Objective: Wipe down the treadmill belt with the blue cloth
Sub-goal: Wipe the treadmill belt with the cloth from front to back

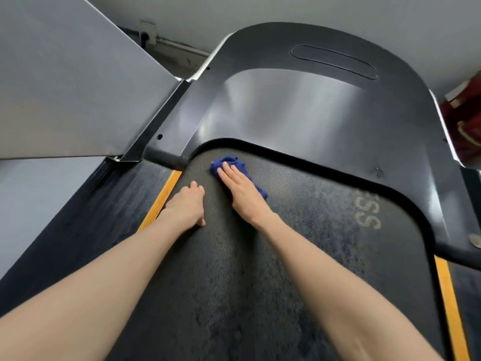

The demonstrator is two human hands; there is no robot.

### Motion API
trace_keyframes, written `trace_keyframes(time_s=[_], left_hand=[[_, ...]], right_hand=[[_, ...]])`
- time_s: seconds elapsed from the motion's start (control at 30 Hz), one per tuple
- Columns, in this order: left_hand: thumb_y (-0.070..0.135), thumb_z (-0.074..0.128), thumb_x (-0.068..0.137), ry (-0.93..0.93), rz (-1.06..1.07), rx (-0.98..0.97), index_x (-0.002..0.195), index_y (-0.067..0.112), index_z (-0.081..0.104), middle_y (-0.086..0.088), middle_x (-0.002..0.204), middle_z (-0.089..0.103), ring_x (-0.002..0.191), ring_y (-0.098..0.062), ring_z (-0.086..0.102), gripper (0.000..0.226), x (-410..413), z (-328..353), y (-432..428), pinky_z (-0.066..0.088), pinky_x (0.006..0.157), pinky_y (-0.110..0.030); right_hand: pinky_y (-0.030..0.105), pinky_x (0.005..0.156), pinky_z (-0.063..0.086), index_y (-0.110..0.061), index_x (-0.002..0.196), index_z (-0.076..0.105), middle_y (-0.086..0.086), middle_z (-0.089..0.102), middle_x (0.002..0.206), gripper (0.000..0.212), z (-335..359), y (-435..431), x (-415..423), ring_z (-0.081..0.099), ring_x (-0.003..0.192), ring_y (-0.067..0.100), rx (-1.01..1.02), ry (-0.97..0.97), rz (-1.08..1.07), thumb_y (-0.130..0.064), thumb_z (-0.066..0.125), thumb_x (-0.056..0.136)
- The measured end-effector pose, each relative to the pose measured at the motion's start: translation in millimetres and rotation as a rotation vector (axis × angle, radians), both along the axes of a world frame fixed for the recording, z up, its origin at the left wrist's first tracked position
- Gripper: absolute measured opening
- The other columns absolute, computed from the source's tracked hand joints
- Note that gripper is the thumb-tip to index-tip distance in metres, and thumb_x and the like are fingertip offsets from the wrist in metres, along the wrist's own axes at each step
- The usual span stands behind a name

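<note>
With fingers straight and together, the right hand point(240, 190) presses flat on the cloth point(229, 165), which lies bunched on the belt point(286, 256) near its front left corner, just short of the motor cover point(299, 110). The left hand point(186, 207) rests on the belt beside the yellow strip point(161, 200), fingers extended, holding nothing.

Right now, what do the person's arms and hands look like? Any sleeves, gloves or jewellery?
Both are bare. The left arm and right arm show no sleeve anywhere in view, down to the picture's lower edge. The left hand and right hand wear no gloves, and no watch, band or ring shows on them. No markings are visible.
</note>
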State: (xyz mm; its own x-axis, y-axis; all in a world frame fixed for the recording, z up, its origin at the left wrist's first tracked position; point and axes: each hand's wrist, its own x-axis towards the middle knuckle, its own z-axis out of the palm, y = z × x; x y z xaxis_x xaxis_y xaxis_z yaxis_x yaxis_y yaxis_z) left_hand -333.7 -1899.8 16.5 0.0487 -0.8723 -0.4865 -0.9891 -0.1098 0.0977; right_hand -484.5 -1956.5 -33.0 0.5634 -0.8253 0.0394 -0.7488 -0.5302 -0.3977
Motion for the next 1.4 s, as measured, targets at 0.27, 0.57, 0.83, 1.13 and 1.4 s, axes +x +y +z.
trace_keyframes(time_s=[0.27, 0.57, 0.83, 1.13, 1.4], left_hand=[[0.037, 0.075, 0.073, 0.16, 0.03, 0.06, 0.149, 0.01, 0.0, -0.011, 0.156, -0.01, 0.144, -0.029, -0.002, 0.11, 4, 1, 7, 0.013, 0.117, -0.04], [0.034, 0.08, 0.067, 0.082, 0.069, 0.005, 0.148, 0.009, 0.004, -0.012, 0.156, -0.005, 0.143, -0.031, 0.003, 0.114, -4, -12, 5, 0.021, 0.115, -0.043], [0.039, 0.077, 0.07, 0.066, 0.001, -0.015, 0.148, 0.008, 0.006, -0.013, 0.156, 0.001, 0.142, -0.029, 0.011, 0.11, 1, -6, 12, 0.018, 0.114, -0.043], [0.033, 0.051, 0.091, -0.042, -0.242, -0.141, 0.142, -0.005, 0.018, -0.02, 0.151, 0.017, 0.138, -0.029, 0.021, 0.072, -117, 8, 21, 0.017, 0.112, -0.04], [0.037, 0.061, 0.086, 0.012, -0.266, -0.087, 0.143, 0.001, 0.016, -0.015, 0.153, 0.013, 0.14, -0.027, 0.019, 0.081, -131, 0, 25, 0.018, 0.113, -0.039]], right_hand=[[0.037, 0.11, 0.023, -0.003, 0.138, 0.034, 0.016, 0.027, 0.149, 0.07, 4, 12, -109, 0.025, 0.136, 0.032, -0.031, -0.006, -0.948, 0.005, 0.062, 0.074], [0.036, 0.116, 0.013, -0.008, 0.145, 0.024, 0.011, 0.014, 0.155, 0.075, 4, 3, 24, 0.013, 0.143, 0.027, 0.008, -0.014, -0.021, 0.013, 0.047, 0.077], [0.031, 0.116, 0.008, 0.001, 0.14, 0.032, 0.021, 0.023, 0.15, 0.079, 1, 7, -155, 0.02, 0.14, 0.034, -0.073, -0.068, -0.715, 0.011, 0.061, 0.068], [0.022, 0.111, 0.007, 0.001, 0.138, 0.037, 0.02, 0.027, 0.149, 0.075, 1, 13, -78, 0.023, 0.14, 0.031, 0.066, -0.161, -0.255, 0.022, 0.047, 0.066], [0.026, 0.114, 0.008, 0.001, 0.14, 0.032, 0.02, 0.021, 0.151, 0.08, 6, 38, -266, 0.019, 0.141, 0.031, -0.002, -0.096, -0.83, 0.017, 0.059, 0.067]])
